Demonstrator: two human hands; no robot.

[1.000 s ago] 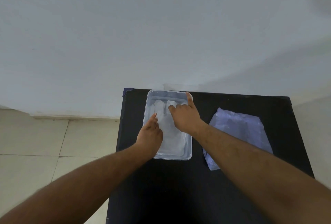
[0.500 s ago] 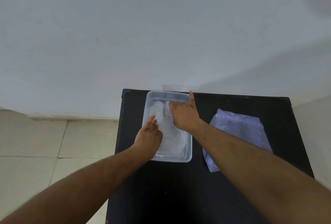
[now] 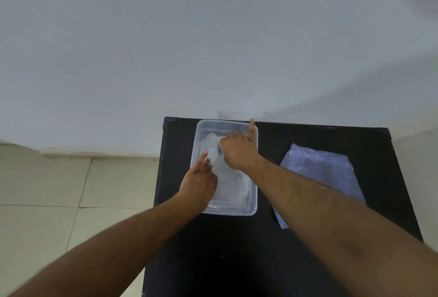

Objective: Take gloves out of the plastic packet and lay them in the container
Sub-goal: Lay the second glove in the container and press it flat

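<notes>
two bare forearms reach in from the near edge, and both hands are down inside the clear container [image 3: 253, 211] on the black table [image 3: 213, 261]. nearest is the left hand [image 3: 199, 184], low over the container's near-left corner, its fingers [image 3: 203, 158] stretched forward and held close together, tips resting on the pale, translucent gloves [image 3: 231, 187] lying in the container. whether that hand is pressing or only touching, hard to say; nothing is pinched that can be seen. just beyond it and to its right, the right hand [image 3: 239, 152] sits over the far half of the container, knuckles up, most fingers curled down onto the far end of the gloves, and one finger [image 3: 251, 128] sticks straight out along the container's right wall to its far-right corner. what the curled fingers have hold of, if anything, is hidden under the hand, so that grip cannot be told. the gloves spread flat between the two hands and run back toward the near wall, wholly inside the container. off to the right of the right forearm, apart from the container, the bluish plastic packet [image 3: 317, 173] lies flat on the table, its near edge tucked under that forearm from this view. beyond the right hand's outstretched finger comes the table's far edge, then the pale wall [image 3: 213, 35]; left of the left hand, the tiled floor [image 3: 59, 190].
</notes>
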